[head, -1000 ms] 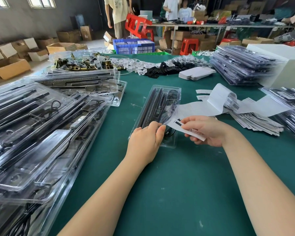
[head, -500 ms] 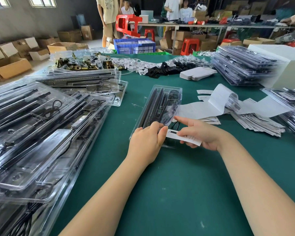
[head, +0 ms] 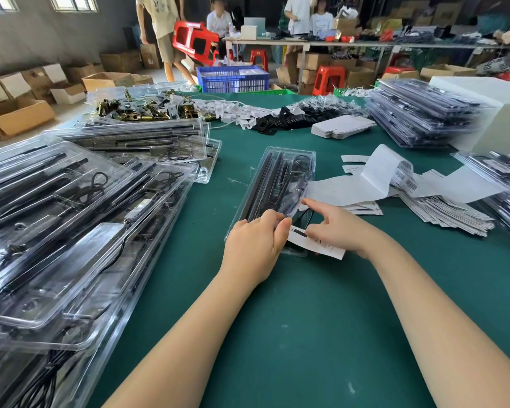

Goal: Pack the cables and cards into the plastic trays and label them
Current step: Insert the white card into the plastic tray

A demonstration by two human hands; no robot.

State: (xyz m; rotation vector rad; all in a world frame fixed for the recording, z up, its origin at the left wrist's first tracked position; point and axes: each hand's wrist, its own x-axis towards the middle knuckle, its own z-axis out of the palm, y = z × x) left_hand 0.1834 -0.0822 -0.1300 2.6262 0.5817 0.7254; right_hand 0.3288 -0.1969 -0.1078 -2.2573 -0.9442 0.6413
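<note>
A clear plastic tray with black bars and a cable inside lies on the green table in front of me. My left hand grips the tray's near end, lifting the edge of its clear lid. My right hand holds a white card with a black bar printed on it, its left end at the gap under the lifted lid, index finger stretched toward the tray.
Filled clear trays are piled on the left, more stacks at the back right. A label strip and a pile of printed cards lie to the right. Loose hardware and clips sit at the table's far side. People stand beyond.
My right hand has brought the white card down and left from the paper pile to the tray's near end. My left hand has kept its grip on the tray.
</note>
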